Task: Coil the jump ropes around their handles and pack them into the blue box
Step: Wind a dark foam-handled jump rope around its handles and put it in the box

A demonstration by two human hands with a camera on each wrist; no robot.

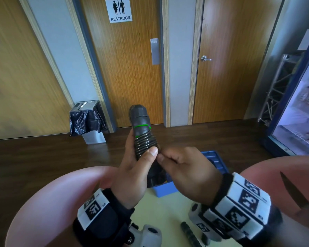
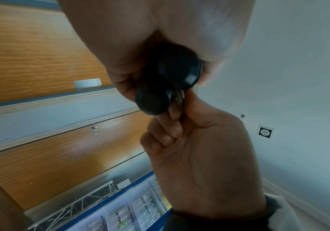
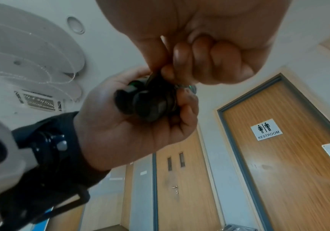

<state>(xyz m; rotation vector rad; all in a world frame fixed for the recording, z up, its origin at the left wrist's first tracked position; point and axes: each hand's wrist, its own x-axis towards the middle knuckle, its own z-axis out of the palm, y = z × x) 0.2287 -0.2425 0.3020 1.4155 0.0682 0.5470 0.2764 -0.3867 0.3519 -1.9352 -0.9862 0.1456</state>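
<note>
Jump rope handles (image 1: pixel 142 129), two black ones side by side with thin green rings, stand upright in the air, and the black rope (image 1: pixel 146 142) is wound in tight rings around their middle. Wrapped around the lower part of the handles is the left hand (image 1: pixel 132 175), with its thumb pressed on the bottom rings of the rope. Just beside that thumb, the right hand (image 1: pixel 187 173) has its fingers curled in, and its thumb and first finger pinch the rope at the bottom of the coil. Below both hands, partly hidden by them, sits the blue box (image 1: pixel 165 188) on a pale table (image 1: pixel 161 220). Another black handle (image 1: pixel 190 235) lies on the table, nearer the person than the grip. Far past the hands are wooden doors (image 1: pixel 130 72), a restroom sign (image 1: pixel 118 10) and a bin (image 1: pixel 87 120).
</note>
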